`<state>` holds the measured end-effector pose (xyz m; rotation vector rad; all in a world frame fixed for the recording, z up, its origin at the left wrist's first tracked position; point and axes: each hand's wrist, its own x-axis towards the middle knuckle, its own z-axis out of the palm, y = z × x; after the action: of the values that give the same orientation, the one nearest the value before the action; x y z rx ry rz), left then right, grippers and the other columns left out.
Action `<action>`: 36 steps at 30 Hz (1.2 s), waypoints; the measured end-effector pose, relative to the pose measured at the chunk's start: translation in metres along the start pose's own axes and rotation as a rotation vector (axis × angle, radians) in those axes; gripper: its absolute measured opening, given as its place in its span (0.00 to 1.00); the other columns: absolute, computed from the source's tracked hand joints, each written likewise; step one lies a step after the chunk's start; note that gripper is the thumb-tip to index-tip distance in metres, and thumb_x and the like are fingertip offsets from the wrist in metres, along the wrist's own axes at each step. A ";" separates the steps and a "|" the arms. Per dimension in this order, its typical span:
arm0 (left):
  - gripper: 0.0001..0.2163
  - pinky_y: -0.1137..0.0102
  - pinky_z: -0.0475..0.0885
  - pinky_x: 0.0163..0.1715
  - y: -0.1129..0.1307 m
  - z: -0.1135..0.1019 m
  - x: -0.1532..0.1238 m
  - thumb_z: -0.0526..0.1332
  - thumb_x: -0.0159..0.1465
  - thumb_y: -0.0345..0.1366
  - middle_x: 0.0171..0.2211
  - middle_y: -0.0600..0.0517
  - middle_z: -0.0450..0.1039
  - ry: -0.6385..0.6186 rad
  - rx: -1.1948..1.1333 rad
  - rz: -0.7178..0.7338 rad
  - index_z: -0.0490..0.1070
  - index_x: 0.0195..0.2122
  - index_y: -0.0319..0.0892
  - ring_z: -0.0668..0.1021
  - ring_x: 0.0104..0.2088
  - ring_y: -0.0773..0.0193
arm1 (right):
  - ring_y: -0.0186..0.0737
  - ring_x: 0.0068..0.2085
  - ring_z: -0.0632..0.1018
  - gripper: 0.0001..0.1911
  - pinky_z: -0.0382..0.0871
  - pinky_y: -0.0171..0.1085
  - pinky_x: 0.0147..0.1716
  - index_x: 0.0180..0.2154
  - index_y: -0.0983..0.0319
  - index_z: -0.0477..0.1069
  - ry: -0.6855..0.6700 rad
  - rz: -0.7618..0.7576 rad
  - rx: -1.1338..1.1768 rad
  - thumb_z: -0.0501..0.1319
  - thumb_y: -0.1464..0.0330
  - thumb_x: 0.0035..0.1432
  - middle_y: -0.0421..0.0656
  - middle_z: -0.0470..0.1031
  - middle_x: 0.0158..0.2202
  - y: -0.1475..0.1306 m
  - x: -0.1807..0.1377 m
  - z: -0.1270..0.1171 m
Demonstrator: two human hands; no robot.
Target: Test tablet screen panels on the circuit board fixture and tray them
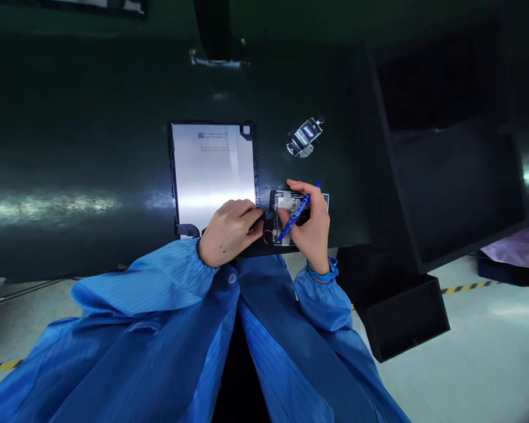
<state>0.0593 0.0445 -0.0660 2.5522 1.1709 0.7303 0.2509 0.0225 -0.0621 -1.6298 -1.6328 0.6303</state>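
L hand (pixel 229 230) curled, fingertips pinching left edge of small pcb (pixel 286 201), which sits btwn both hands. R hand (pixel 312 228) closed round blue pen (pixel 297 212): long axis diagonal, tip down-left on pcb, cap up-right.

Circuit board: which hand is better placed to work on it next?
Right, probably: the right hand holds the blue pen with its tip over the circuit board; the left hand only touches its edge.
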 end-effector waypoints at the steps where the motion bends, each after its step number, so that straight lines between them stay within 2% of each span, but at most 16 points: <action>1: 0.07 0.64 0.77 0.35 0.000 -0.001 0.000 0.59 0.65 0.29 0.35 0.46 0.79 0.011 -0.010 0.000 0.77 0.35 0.39 0.80 0.33 0.59 | 0.51 0.58 0.74 0.16 0.65 0.53 0.58 0.50 0.53 0.66 -0.004 -0.003 0.006 0.63 0.62 0.62 0.42 0.75 0.57 0.001 0.000 -0.001; 9: 0.07 0.66 0.77 0.35 -0.001 -0.003 0.000 0.60 0.65 0.29 0.35 0.47 0.80 0.086 -0.032 0.024 0.78 0.37 0.38 0.81 0.34 0.59 | 0.51 0.60 0.73 0.13 0.64 0.53 0.60 0.50 0.53 0.65 -0.020 -0.032 -0.007 0.61 0.65 0.63 0.42 0.75 0.57 0.002 -0.001 -0.001; 17: 0.06 0.66 0.77 0.33 -0.003 0.001 0.001 0.61 0.64 0.28 0.33 0.47 0.79 0.063 -0.024 0.015 0.78 0.35 0.37 0.80 0.32 0.59 | 0.50 0.60 0.73 0.16 0.64 0.53 0.60 0.49 0.54 0.66 -0.014 -0.037 0.013 0.64 0.66 0.60 0.43 0.75 0.56 0.005 -0.001 0.001; 23: 0.06 0.66 0.76 0.33 -0.002 -0.001 0.001 0.61 0.63 0.27 0.34 0.47 0.80 0.047 -0.030 -0.020 0.78 0.37 0.37 0.80 0.32 0.59 | 0.53 0.58 0.74 0.19 0.65 0.56 0.60 0.48 0.54 0.67 0.008 -0.010 -0.010 0.68 0.60 0.56 0.43 0.76 0.54 0.000 0.001 0.005; 26: 0.06 0.66 0.76 0.32 -0.001 -0.003 0.000 0.61 0.63 0.27 0.35 0.46 0.80 0.067 -0.063 -0.020 0.78 0.37 0.36 0.80 0.32 0.59 | 0.51 0.58 0.75 0.17 0.66 0.55 0.59 0.47 0.55 0.68 0.062 -0.004 0.051 0.68 0.62 0.57 0.43 0.77 0.53 -0.001 0.000 0.006; 28: 0.06 0.66 0.77 0.33 0.000 -0.004 0.000 0.61 0.63 0.27 0.36 0.46 0.80 0.083 -0.097 -0.024 0.78 0.38 0.36 0.81 0.33 0.59 | 0.47 0.54 0.78 0.11 0.71 0.51 0.54 0.44 0.55 0.68 0.141 0.012 0.170 0.65 0.64 0.60 0.42 0.78 0.49 -0.001 -0.003 0.006; 30: 0.06 0.66 0.77 0.34 0.000 -0.006 -0.001 0.62 0.63 0.27 0.36 0.46 0.81 0.092 -0.119 -0.031 0.78 0.39 0.37 0.81 0.34 0.59 | 0.42 0.46 0.81 0.06 0.74 0.44 0.46 0.40 0.55 0.69 0.162 0.033 0.269 0.64 0.67 0.61 0.39 0.80 0.44 -0.001 -0.007 0.005; 33: 0.07 0.67 0.78 0.35 0.001 -0.007 -0.001 0.62 0.63 0.28 0.36 0.47 0.81 0.094 -0.126 -0.033 0.79 0.39 0.38 0.81 0.34 0.60 | 0.38 0.38 0.80 0.06 0.74 0.41 0.41 0.36 0.56 0.69 0.048 0.059 0.272 0.66 0.70 0.59 0.38 0.81 0.42 0.000 -0.011 0.004; 36: 0.06 0.67 0.77 0.33 0.000 -0.006 0.000 0.62 0.62 0.28 0.35 0.47 0.81 0.099 -0.112 -0.024 0.79 0.37 0.38 0.81 0.33 0.60 | 0.37 0.37 0.78 0.06 0.73 0.41 0.41 0.37 0.56 0.69 -0.018 0.073 0.221 0.64 0.71 0.59 0.38 0.81 0.42 0.001 -0.010 0.003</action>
<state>0.0558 0.0443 -0.0608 2.4309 1.1537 0.8999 0.2490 0.0135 -0.0663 -1.5303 -1.4649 0.8341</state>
